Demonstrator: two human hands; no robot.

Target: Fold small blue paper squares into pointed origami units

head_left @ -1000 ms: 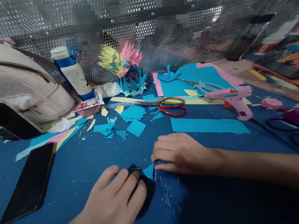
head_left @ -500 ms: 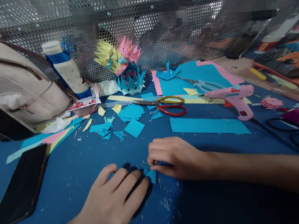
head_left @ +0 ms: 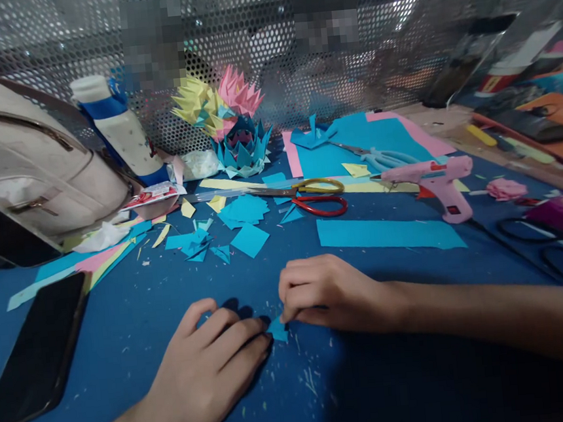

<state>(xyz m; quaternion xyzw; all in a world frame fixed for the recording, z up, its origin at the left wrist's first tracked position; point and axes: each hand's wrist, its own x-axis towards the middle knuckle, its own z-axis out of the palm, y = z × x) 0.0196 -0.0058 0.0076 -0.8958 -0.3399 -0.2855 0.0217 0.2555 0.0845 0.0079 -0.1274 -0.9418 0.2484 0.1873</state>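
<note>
A small folded piece of blue paper (head_left: pixel 278 330) lies on the blue tabletop between my hands. My left hand (head_left: pixel 213 361) comes in from the lower left, its fingers bent and its fingertips holding the paper down at its left edge; the thumb is partly hidden. From the right, my right hand (head_left: pixel 326 296) pinches the paper's upper right corner between thumb and curled fingers. Farther back are a blue paper square (head_left: pixel 250 240), a pile of blue squares (head_left: pixel 243 212) and several folded blue pieces (head_left: pixel 194 245).
Scissors (head_left: pixel 317 197), a blue paper strip (head_left: pixel 392 233) and a pink glue gun (head_left: pixel 437 184) lie beyond my right hand. Paper flowers (head_left: pixel 242 145) stand near the perforated metal panel (head_left: pixel 265 28). At left are a phone (head_left: pixel 38 354), a bottle (head_left: pixel 119 133) and a backpack (head_left: pixel 24 148).
The blue paper shows less between my hands and sits slightly farther left. My right fingers have curled more tightly at its corner. The whole view has shifted a little.
</note>
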